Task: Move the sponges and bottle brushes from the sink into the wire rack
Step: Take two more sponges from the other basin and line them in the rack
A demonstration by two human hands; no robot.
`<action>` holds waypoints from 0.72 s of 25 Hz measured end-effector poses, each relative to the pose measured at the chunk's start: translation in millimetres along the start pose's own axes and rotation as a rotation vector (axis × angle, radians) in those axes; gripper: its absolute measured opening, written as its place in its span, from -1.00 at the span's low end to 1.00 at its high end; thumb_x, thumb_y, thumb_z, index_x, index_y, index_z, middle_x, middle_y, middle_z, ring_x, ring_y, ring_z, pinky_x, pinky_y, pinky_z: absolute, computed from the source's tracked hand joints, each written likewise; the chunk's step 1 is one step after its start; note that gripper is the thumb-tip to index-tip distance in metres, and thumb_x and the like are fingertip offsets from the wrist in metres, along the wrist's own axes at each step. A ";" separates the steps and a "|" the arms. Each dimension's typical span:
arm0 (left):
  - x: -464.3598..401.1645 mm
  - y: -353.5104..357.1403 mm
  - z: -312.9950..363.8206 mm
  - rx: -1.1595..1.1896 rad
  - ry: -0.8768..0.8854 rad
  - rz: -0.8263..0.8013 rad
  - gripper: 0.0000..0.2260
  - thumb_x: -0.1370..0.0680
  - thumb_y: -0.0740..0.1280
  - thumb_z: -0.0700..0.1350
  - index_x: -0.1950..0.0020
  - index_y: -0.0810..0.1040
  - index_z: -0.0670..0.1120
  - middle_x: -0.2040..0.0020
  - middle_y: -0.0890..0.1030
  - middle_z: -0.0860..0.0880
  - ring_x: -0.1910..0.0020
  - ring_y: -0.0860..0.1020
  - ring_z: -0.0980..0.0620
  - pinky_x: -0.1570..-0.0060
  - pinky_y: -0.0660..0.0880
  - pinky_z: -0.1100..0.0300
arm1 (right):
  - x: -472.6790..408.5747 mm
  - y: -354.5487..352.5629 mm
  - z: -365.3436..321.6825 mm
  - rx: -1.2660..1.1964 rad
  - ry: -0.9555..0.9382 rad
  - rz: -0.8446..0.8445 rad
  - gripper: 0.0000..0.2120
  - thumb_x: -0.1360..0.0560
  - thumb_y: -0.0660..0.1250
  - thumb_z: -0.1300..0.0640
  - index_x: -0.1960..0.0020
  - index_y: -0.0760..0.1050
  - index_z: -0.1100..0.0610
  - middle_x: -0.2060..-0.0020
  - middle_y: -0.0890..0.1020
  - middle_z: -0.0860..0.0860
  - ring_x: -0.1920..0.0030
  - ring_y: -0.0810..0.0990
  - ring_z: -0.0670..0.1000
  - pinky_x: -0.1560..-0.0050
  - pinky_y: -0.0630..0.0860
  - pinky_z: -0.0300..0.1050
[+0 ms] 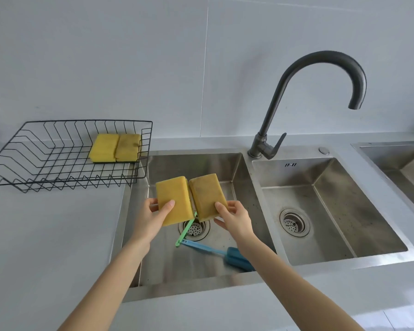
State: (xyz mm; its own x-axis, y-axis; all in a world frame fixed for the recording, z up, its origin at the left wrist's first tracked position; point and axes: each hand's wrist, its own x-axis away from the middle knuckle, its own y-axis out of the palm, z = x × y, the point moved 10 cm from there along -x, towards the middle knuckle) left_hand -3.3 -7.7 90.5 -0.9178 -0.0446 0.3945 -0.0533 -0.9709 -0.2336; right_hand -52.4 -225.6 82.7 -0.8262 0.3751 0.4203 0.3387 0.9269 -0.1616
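Observation:
My left hand (154, 212) grips a clean yellow sponge (173, 198) above the left sink basin (234, 168). My right hand (236, 215) grips a stained yellow sponge (206, 194) beside it, the two sponges nearly touching. Two more yellow sponges (116, 147) lie side by side in the right end of the black wire rack (34, 163) on the counter at the left. On the basin floor below my hands lie a green-handled brush (184, 231), partly hidden by the sponges, and a blue bottle brush (225, 255), its head partly behind my right forearm.
A dark gooseneck faucet (285, 96) rises behind the divider between the left basin and the smaller right basin (320, 204). Another sink (397, 158) shows at the far right. Grey counter (46, 235) spreads left of the sink, under the rack.

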 end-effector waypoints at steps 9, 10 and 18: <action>-14.1 -60.7 4.4 0.016 0.023 0.125 -0.56 -0.48 0.34 0.02 -0.27 0.37 -0.16 -0.16 0.49 -0.10 -0.18 0.49 -0.13 -0.24 0.44 -0.14 | -13.1 31.8 -22.9 0.169 -0.059 -0.034 -0.63 -0.49 0.29 -0.05 -0.18 0.44 0.17 -0.06 0.58 0.06 -0.09 0.57 0.08 -0.16 0.51 -0.04; -17.1 -70.3 5.9 0.024 0.024 0.134 -0.57 -0.48 0.34 0.02 -0.26 0.38 -0.16 -0.16 0.50 -0.11 -0.19 0.49 -0.14 -0.24 0.45 -0.13 | -12.7 38.8 -25.7 0.178 -0.063 -0.037 -0.64 -0.49 0.29 -0.05 -0.16 0.44 0.16 -0.06 0.58 0.07 -0.10 0.57 0.08 -0.14 0.50 -0.06; -49.2 -161.5 22.4 0.034 0.082 0.138 -0.58 -0.48 0.34 0.02 -0.25 0.40 -0.15 -0.10 0.48 -0.06 -0.13 0.49 -0.09 -0.23 0.46 -0.11 | -3.3 118.6 -59.4 0.111 -0.125 -0.004 -0.74 -0.49 0.30 -0.03 -0.04 0.43 0.14 0.14 0.54 -0.05 0.03 0.60 0.06 -0.20 0.53 0.06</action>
State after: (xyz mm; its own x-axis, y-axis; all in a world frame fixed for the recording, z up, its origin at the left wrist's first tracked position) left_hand 59.3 146.0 128.8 -0.9445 -0.1601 0.2869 0.0875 -0.9643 -0.2500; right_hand 17.2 -117.4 115.2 -0.8794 0.3634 0.3075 0.2894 0.9210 -0.2607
